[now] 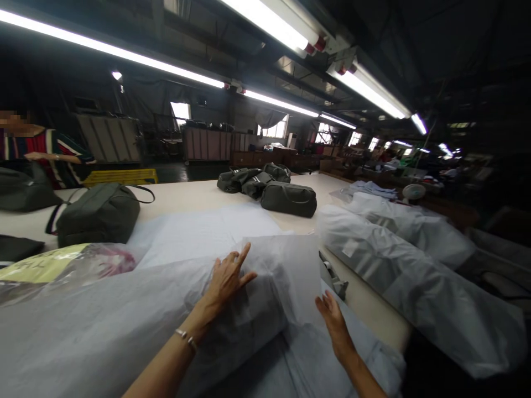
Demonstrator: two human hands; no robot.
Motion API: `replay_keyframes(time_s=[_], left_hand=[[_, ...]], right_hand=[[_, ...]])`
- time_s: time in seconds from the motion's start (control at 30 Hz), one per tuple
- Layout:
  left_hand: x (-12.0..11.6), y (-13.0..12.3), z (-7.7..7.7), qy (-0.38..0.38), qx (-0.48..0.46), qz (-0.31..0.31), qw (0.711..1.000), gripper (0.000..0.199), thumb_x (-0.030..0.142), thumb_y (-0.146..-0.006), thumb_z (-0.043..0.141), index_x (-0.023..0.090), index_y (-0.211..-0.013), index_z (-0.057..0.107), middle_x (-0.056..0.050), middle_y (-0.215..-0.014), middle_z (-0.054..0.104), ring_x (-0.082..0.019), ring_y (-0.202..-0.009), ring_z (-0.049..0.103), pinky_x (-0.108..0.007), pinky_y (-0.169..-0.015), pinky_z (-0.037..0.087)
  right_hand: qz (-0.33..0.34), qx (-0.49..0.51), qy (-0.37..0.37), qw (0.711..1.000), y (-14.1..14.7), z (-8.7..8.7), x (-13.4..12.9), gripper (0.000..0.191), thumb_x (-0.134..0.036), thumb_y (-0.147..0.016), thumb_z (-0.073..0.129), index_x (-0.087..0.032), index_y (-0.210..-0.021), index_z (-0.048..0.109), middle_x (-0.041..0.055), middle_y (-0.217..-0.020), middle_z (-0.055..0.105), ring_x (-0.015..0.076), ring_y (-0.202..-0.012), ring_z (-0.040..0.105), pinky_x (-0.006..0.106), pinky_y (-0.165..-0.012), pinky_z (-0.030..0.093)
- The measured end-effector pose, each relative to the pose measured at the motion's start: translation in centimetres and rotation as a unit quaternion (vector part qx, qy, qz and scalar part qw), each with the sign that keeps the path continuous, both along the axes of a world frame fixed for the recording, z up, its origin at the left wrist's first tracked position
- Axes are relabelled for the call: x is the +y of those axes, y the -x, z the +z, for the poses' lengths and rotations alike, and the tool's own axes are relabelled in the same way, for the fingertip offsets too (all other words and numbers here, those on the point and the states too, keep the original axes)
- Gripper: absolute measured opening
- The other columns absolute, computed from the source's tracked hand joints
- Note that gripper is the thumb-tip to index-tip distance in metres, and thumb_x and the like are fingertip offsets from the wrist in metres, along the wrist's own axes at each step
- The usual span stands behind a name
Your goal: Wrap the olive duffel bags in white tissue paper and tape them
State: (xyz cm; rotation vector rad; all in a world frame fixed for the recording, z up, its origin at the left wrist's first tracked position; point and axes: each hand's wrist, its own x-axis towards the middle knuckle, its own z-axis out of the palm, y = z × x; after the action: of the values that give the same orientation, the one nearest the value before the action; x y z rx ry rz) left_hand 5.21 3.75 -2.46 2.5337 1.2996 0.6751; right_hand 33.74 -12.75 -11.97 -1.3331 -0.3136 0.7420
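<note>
In the head view, my left hand (226,282) presses on a translucent plastic bag (253,309) with its index finger and thumb spread. Something dark shows through the plastic below that hand. To the right, my right hand (335,326) is open, fingers extended beside the bag's loose, flat end (301,276); whether the fingertips touch it I cannot tell. Beyond them lies a grey tool (333,276), partly covered by the plastic. Under and behind the bag spread pale bluish sheets (207,229).
Dark green handbags (288,199) are grouped at the table's far side, and another handbag (102,213) stands at left. Long filled plastic bags (398,276) lie along the right edge. A yellow-labelled package (45,271) is at left. A person in a striped top (50,146) stands far left.
</note>
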Motion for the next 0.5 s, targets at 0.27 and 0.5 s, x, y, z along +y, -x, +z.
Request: replay_keyframes(time_s=[0.27,0.5], left_hand=[[2.1,-0.6,-1.3,0.081,-0.258,0.024,0.963,0.03,0.038,-0.082,0.061,0.024,-0.108,0.067,-0.013,-0.118,0.067,-0.033,-0.114,0.057,-0.048,-0.111,0.028],[2.1,-0.1,-1.8,0.077,-0.276,0.058,0.956,0.03,0.039,-0.079,0.06,0.02,-0.101,0.068,-0.013,-0.111,0.07,-0.031,-0.11,0.06,-0.046,-0.108,0.035]], right_hand=[[0.059,-0.012,-0.046,0.997,-3.9,3.1,5.8,0.032,-0.035,-0.06,0.086,-0.017,-0.082,0.069,-0.0067,-0.061,0.066,0.0084,-0.055,0.057,0.016,-0.054,0.046],[0.12,0.054,-0.042,0.99,-6.2,4.2,11.4,0.035,-0.044,-0.066,0.082,-0.015,-0.079,0.066,-0.0004,-0.062,0.067,0.0117,-0.052,0.057,0.021,-0.049,0.044]])
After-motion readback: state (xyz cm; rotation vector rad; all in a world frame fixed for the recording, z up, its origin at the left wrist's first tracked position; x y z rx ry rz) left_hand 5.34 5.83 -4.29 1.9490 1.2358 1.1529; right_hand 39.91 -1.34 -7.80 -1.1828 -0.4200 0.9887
